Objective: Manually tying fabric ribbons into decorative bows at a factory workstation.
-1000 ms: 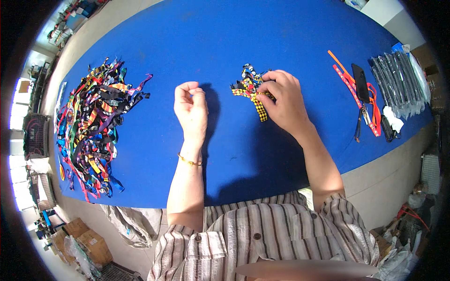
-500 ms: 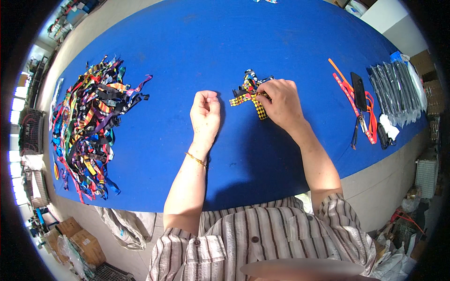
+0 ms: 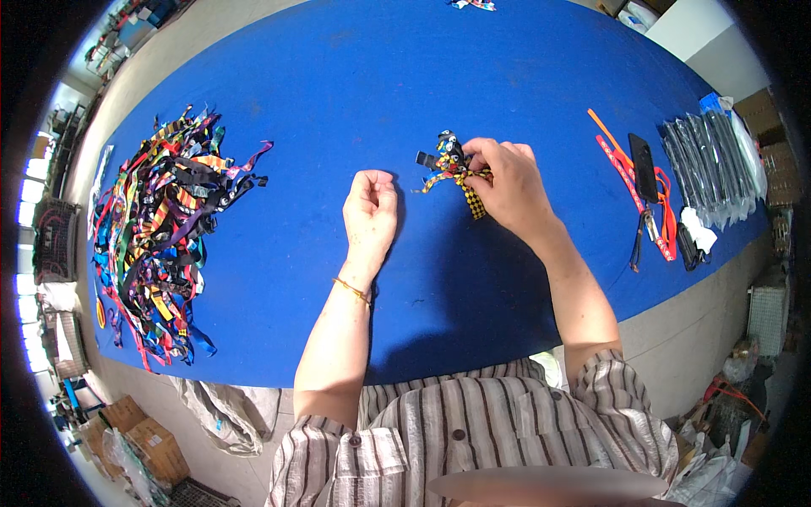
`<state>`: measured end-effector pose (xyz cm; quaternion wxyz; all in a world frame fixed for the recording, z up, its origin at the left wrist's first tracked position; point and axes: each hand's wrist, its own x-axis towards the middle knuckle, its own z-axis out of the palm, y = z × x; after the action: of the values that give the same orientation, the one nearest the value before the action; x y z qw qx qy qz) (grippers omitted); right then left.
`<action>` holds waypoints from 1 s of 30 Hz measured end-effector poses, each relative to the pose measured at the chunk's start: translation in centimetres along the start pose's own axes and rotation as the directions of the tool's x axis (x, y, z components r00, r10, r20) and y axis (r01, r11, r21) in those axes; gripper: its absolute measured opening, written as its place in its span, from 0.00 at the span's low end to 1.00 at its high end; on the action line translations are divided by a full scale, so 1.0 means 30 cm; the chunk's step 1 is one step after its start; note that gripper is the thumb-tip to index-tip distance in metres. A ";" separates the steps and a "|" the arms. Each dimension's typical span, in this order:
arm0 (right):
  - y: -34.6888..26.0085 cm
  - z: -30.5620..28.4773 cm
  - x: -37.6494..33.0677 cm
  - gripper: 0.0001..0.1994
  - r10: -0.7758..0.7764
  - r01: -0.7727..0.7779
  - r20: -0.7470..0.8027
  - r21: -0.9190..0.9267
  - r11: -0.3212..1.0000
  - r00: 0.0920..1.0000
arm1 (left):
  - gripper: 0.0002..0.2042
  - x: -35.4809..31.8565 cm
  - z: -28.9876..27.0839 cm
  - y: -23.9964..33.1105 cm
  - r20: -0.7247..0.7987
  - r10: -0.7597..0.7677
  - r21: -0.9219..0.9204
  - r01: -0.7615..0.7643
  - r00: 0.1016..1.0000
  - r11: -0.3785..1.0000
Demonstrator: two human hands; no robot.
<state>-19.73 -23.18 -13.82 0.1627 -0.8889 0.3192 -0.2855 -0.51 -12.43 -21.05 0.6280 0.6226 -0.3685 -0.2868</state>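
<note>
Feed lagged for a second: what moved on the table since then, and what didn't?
The left hand, a loose empty fist, slid right toward the small strap bundle. The right hand kept its pinch on that bundle. The big strap pile and the scissors did not move.

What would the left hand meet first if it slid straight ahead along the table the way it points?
The left hand, loosely curled, points up the blue table. Only bare cloth shows ahead; the small strap bundle under the right hand lies off to its right.
</note>
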 end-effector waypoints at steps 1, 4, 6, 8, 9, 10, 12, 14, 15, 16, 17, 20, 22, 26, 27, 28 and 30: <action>0.009 -0.004 0.014 0.15 0.026 -0.025 0.060 -0.023 0.999 0.998 | 0.04 0.000 0.002 0.001 0.003 0.001 0.000 -0.001 1.000 1.000; 0.017 -0.007 0.031 0.17 -0.004 0.007 0.129 -0.021 1.000 0.992 | 0.04 -0.002 0.001 0.004 -0.010 0.009 0.056 -0.008 1.000 0.998; 0.016 -0.005 0.034 0.18 -0.060 0.060 0.139 0.006 0.998 0.988 | 0.04 -0.005 0.003 0.006 0.008 0.016 0.040 -0.017 1.000 0.999; 0.013 -0.002 0.034 0.19 -0.102 0.094 0.144 0.066 0.993 0.984 | 0.04 -0.005 0.003 0.004 0.006 0.013 0.043 -0.013 1.000 0.999; 0.016 -0.003 0.037 0.19 -0.103 0.094 0.145 0.067 0.993 0.984 | 0.04 -0.003 0.003 0.005 0.003 0.012 0.045 -0.012 1.000 0.999; 0.023 -0.004 0.041 0.20 -0.024 0.030 0.181 -0.032 0.999 0.983 | 0.04 -0.003 0.003 0.005 0.002 0.012 0.045 -0.012 1.000 0.999; 0.038 -0.002 0.041 0.22 0.058 -0.031 0.208 -0.131 0.991 0.976 | 0.03 -0.002 0.005 0.004 0.000 0.035 0.091 -0.035 0.999 0.995; 0.052 0.006 0.038 0.22 0.062 -0.040 0.202 -0.111 0.993 0.977 | 0.03 -0.002 0.004 0.004 -0.002 0.026 0.097 -0.026 1.000 0.995; 0.055 0.008 0.042 0.22 0.063 -0.041 0.203 -0.111 0.993 0.977 | 0.03 -0.003 0.005 0.005 -0.003 0.016 0.103 -0.016 1.000 0.995; 0.058 0.011 0.049 0.21 0.100 -0.068 0.248 -0.135 0.988 0.964 | 0.03 -0.004 0.005 0.007 -0.003 0.015 0.103 -0.015 1.000 0.995; 0.059 0.013 0.052 0.20 0.138 -0.094 0.291 -0.161 0.982 0.947 | 0.03 -0.004 0.005 0.008 -0.002 0.021 0.107 -0.021 1.000 0.994; 0.064 0.017 0.052 0.17 0.091 -0.038 0.276 -0.189 0.981 0.957 | 0.03 -0.003 0.010 0.006 -0.002 0.022 0.110 -0.021 1.000 0.994; 0.054 0.012 0.053 0.17 0.076 -0.024 0.267 -0.192 0.981 0.961 | 0.03 -0.003 0.012 0.007 -0.001 0.015 0.111 -0.014 1.000 0.994; 0.048 0.022 0.049 0.15 0.063 -0.017 0.228 -0.197 0.980 0.972 | 0.03 -0.008 0.009 0.013 0.009 0.004 0.126 -0.005 1.000 0.992; 0.044 0.021 0.051 0.15 0.063 -0.017 0.228 -0.198 0.980 0.972 | 0.03 -0.008 0.007 0.018 0.008 0.004 0.112 -0.005 1.000 0.994; 0.040 0.020 0.052 0.15 0.064 -0.019 0.210 -0.211 0.977 0.976 | 0.03 -0.008 0.007 0.019 0.008 0.004 0.112 -0.005 1.000 0.994; 0.043 0.025 0.050 0.14 0.065 -0.020 0.192 -0.225 0.974 0.979 | 0.04 -0.009 0.008 0.016 0.016 0.016 0.114 -0.018 1.000 0.993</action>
<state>-18.92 -25.04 -14.40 0.0995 -0.9184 0.3502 -0.1547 -0.91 -12.34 -20.60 0.5908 0.6522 -0.3944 -0.2645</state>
